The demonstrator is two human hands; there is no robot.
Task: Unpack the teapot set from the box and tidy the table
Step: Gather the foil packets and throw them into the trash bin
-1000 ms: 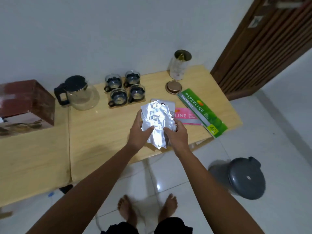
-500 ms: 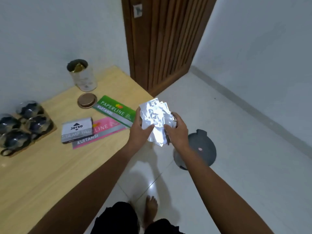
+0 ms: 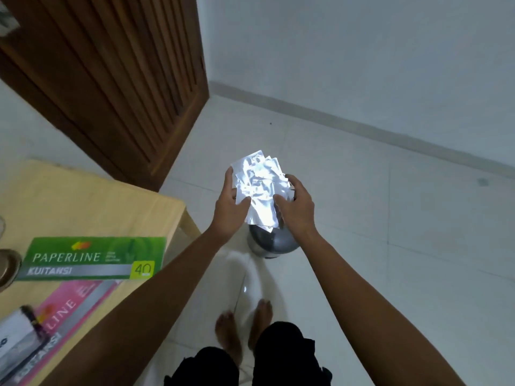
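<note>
A bundle of shiny clear plastic wrapping (image 3: 260, 185) is held between both hands, out past the table's right edge. My left hand (image 3: 230, 210) grips its left side and my right hand (image 3: 296, 210) grips its right side. Directly below the bundle, a grey lidded bin (image 3: 271, 240) stands on the white floor, mostly hidden by the plastic and my hands. The teapot, cups and box are out of view.
The wooden table (image 3: 92, 201) fills the lower left, carrying a green Paperline receipt book (image 3: 92, 259), a pink receipt book (image 3: 64, 310) and a small white box (image 3: 14, 332). A brown slatted door (image 3: 111, 73) stands behind. My bare feet (image 3: 245, 327) are on the tiled floor.
I have turned right, away from the table. Both hands carried the plastic bundle from over the table to above the grey bin; the teapot and cups have left the view.
</note>
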